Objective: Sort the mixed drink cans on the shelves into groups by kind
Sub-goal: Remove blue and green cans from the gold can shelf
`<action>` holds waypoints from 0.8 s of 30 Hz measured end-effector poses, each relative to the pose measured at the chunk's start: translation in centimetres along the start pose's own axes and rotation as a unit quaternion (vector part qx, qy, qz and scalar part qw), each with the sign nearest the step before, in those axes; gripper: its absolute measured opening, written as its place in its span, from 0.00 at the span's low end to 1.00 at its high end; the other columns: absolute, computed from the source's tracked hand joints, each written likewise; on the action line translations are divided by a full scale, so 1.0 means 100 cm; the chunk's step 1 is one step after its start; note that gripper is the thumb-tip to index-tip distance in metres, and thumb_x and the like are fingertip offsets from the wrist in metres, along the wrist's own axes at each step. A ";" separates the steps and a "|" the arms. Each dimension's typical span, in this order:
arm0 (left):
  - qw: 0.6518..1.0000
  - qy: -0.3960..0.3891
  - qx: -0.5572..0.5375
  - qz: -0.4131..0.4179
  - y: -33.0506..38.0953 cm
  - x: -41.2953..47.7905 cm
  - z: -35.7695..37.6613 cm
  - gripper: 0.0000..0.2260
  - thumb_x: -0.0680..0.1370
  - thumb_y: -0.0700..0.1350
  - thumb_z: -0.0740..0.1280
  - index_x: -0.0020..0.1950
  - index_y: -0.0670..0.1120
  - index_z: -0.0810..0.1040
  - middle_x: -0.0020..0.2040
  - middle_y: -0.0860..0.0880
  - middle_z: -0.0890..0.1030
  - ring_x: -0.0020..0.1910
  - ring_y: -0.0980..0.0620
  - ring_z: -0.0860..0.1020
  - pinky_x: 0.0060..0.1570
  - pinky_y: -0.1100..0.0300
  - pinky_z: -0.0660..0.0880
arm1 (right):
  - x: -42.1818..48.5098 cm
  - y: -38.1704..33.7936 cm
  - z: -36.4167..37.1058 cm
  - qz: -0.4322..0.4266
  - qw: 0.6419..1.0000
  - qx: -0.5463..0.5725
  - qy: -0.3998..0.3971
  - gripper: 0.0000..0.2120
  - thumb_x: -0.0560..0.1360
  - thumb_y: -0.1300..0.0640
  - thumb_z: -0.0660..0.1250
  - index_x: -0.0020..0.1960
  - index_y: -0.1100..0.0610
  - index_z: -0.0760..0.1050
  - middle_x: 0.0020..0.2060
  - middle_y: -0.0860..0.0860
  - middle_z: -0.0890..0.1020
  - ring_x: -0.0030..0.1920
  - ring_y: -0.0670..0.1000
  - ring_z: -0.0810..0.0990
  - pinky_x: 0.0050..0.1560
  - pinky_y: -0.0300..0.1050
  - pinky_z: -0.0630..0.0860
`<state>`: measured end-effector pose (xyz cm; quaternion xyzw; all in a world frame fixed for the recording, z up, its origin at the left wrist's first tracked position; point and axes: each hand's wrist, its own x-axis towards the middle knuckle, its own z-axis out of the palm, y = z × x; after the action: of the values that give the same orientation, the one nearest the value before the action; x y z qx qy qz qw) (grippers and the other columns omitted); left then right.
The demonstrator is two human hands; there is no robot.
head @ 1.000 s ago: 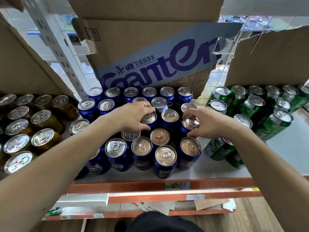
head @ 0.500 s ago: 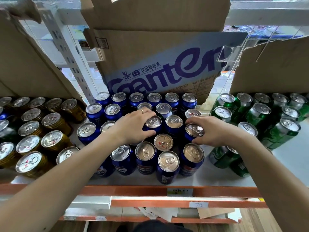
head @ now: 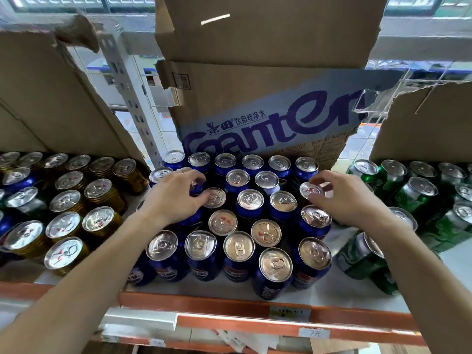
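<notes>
1. Stock, centre: blue aluminium drink cans (head: 246,200) stand upright in a tight block on the orange steel shelf (head: 229,305), in front of a brown cardboard box (head: 268,123) with blue print. I judge this group largely formed.
2. Stock, left: gold ribbed drink cans (head: 98,190) stand in rows just beside the blue block. Not pure: at least one stray blue can (head: 19,178) stands among them at the far left, near a can that looks green.
3. Stock, right: green aluminium drink cans (head: 421,190) stand grouped, apart from the blue block. The ones at the front edge look tipped; I cannot tell whether they lean or lie.
4. Left hand (head: 173,198): over the left part of the blue block, fingers curled above the can tops. I cannot tell whether they grasp a can or only hover.
5. Right hand (head: 342,198): fingertips and thumb pinch the rim of a silver-topped can (head: 312,191) at the right edge of the blue block. Its body is hidden, so I cannot confirm its kind.
6. Progress, my judgement: well advanced, with three groups readable.
7. Outstanding: moving the strays out of the far-left rows, tidying the front green cans, and squaring the blue block.
</notes>
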<state>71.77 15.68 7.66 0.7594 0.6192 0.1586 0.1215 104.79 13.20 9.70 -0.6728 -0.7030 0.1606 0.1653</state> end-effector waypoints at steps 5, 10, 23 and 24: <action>0.998 -0.033 0.036 0.031 0.012 0.018 0.009 0.23 0.76 0.55 0.69 0.71 0.54 0.72 0.64 0.53 0.78 0.58 0.50 0.77 0.61 0.49 0.73 | 0.024 -0.013 0.014 -0.010 0.999 -0.036 -0.040 0.22 0.74 0.56 0.70 0.68 0.52 0.73 0.62 0.52 0.79 0.62 0.53 0.76 0.60 0.47 0.73; 0.991 -0.027 0.066 0.116 0.042 0.047 0.013 0.21 0.79 0.56 0.64 0.72 0.53 0.71 0.69 0.53 0.75 0.67 0.48 0.73 0.67 0.45 0.68 | 0.044 -0.010 0.024 0.072 0.992 -0.081 -0.067 0.25 0.72 0.61 0.67 0.69 0.53 0.72 0.62 0.56 0.78 0.61 0.57 0.76 0.54 0.44 0.73; 0.968 -0.084 0.227 0.061 0.129 0.086 0.042 0.28 0.70 0.70 0.68 0.55 0.48 0.77 0.52 0.48 0.80 0.55 0.45 0.78 0.66 0.43 0.62 | 0.058 0.009 0.037 0.192 0.973 -0.090 -0.088 0.12 0.77 0.50 0.62 0.49 0.59 0.71 0.42 0.57 0.75 0.43 0.57 0.73 0.43 0.43 0.70; 0.970 -0.093 0.216 0.055 0.129 0.088 0.041 0.27 0.69 0.69 0.69 0.55 0.48 0.76 0.52 0.48 0.80 0.56 0.44 0.78 0.65 0.43 0.64 | 0.058 0.009 0.036 0.194 0.973 -0.090 -0.088 0.11 0.77 0.50 0.62 0.47 0.58 0.70 0.39 0.56 0.73 0.41 0.57 0.73 0.42 0.43 0.70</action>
<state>86.63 21.70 9.58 0.8120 0.5820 -0.0436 0.0028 103.73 19.04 6.13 -0.7917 -0.5825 0.1840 0.0075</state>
